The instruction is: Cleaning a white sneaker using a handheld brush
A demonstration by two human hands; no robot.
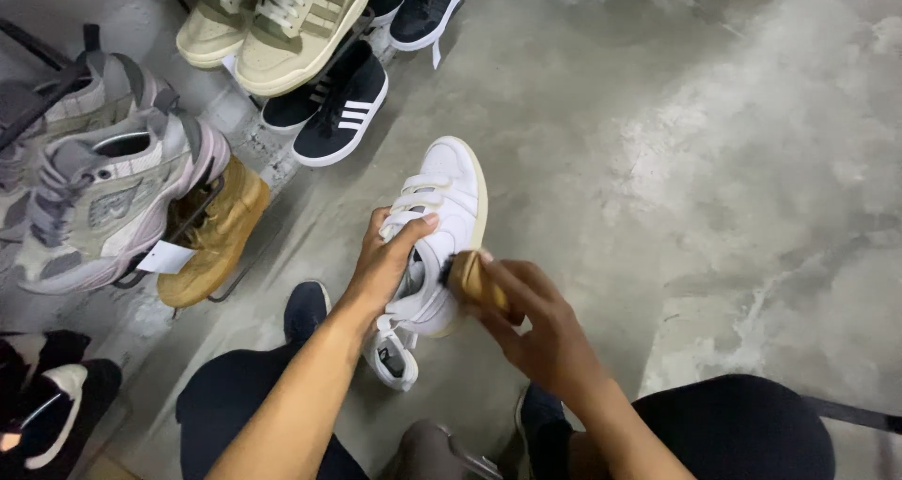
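At the far left a wire shoe rack [38,85] carries a chunky grey and lilac mesh trainer [103,193], and just below it a tan suede boot-like shoe [211,240] with a small white paper tag [166,257] hanging off the rack at its heel side; the tag is a plain rectangle, its print too small to tell. Further along the rack sit a pair of cream leather sneakers with olive stripes [282,24] and, lower, a black sneaker with white side stripes [343,114]. In the middle, above the grey concrete floor [714,161], the left hand [385,264] wraps closed around the lace and tongue area of a white leather low-top sneaker with a cream rubber sole [442,226], thumb across the laces. The shoe's long axis runs from its toe, pointing up and away from the person, back to its heel near the knees, and a white tongue flap or tag [393,360] dangles from that end. To the right the right hand [536,334] grips a small wooden-backed brush with dark bristles [470,278], the bristles touching the sneaker's side just right of the left hand. The brush hand is nearer the heel quarter; the toe lies well forward of both hands.
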